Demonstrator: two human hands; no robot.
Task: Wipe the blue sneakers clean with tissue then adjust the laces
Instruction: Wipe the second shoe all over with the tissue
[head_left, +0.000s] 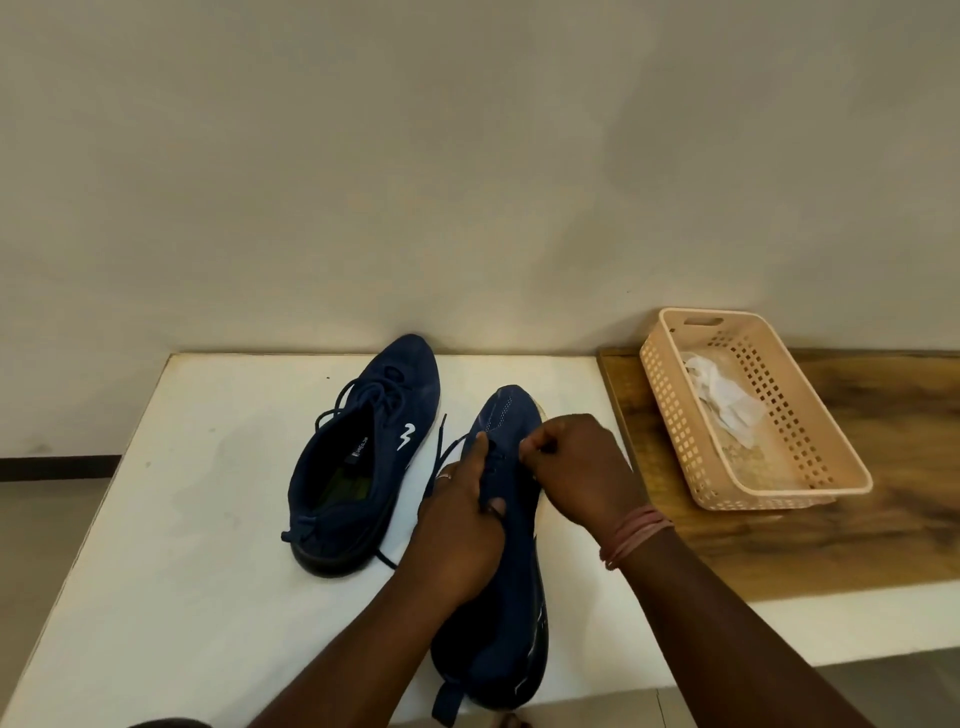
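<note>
Not much to read here tbh. The far sneaker (363, 457), at about 11 o'clock from the hands, had a white squiggly logo (407, 435) on its side and a tiny tongue tag (356, 457), too blurry to make out.

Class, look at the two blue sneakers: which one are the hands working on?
The right sneaker, nearer the basket: both hands grip its laces. The left sneaker, showing a white logo, lies untouched.

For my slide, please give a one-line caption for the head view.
Both hands, left and right, work the laces of the near blue sneaker; used tissue lies in the basket.
</note>
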